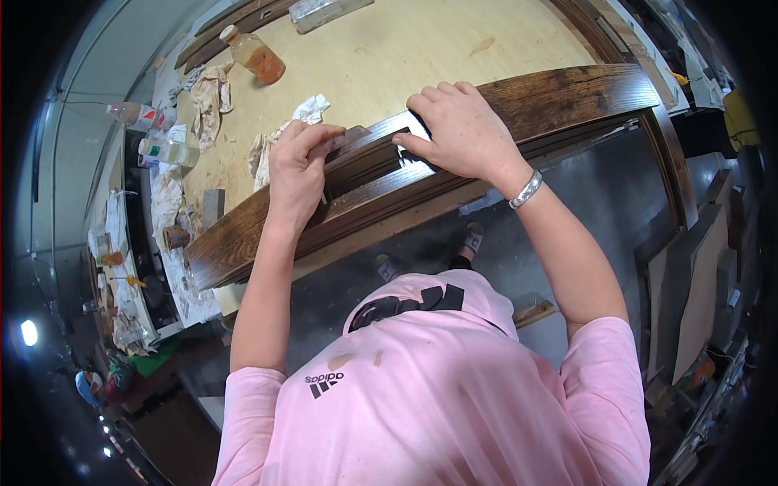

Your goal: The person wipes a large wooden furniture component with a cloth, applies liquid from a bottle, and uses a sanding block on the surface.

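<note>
A long, dark brown wooden rail point(567, 101) with a glossy finish lies across the near edge of the worktable, with a slot-like recess point(365, 168) in its middle. My left hand point(296, 166) is at the left end of that recess, thumb and fingers drawn together in a pinch. A small greyish piece point(354, 136) shows beside those fingertips; whether they hold it cannot be made out. My right hand point(466, 130) grips the rail to the right of the recess, fingers over the far side and thumb on the near side.
On the pale tabletop point(421, 57) stand a bottle of orange-brown liquid point(263, 63) and a metal bar point(328, 11). Stained rags point(212, 97) and a small grey block point(213, 206) lie at the left. Panels point(689, 275) lean at the right.
</note>
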A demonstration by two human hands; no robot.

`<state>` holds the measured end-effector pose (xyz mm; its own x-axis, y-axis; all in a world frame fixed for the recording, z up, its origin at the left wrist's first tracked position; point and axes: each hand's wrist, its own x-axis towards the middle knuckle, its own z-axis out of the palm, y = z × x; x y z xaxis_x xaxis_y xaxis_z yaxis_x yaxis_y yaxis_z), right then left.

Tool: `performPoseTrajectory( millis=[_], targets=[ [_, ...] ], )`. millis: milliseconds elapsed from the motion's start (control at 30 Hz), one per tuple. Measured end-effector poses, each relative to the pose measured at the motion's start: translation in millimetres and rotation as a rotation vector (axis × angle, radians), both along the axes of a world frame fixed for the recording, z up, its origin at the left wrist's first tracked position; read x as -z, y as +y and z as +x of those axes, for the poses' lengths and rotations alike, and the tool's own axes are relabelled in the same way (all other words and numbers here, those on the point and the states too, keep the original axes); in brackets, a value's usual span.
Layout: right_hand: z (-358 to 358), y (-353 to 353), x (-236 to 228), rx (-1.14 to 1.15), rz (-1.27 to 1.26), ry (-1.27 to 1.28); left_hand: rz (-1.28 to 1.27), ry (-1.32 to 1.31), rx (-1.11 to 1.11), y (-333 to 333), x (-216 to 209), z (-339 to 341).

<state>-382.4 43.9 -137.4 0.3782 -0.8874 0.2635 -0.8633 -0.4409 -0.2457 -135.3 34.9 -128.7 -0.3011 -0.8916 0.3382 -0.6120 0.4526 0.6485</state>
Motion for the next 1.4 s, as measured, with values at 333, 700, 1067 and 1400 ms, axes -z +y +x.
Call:
performPoseTrajectory(
  millis=[333,700,1067,1400],
  targets=[
    [-1,0,-3,0.009,0.024,0.008,-0.024,-0.007,0.074,-3,1,6],
    [-1,1,-2,0.032,0.080,-0.003,-0.053,-0.086,0.068,17,-8,24],
    [2,1,-5,0.026,0.065,-0.016,0.047,-0.007,0.013,62,-9,62],
    [1,-1,2,0.027,0.000,-0.029,0.019,-0.013,0.020,64,-9,62]
  ],
)
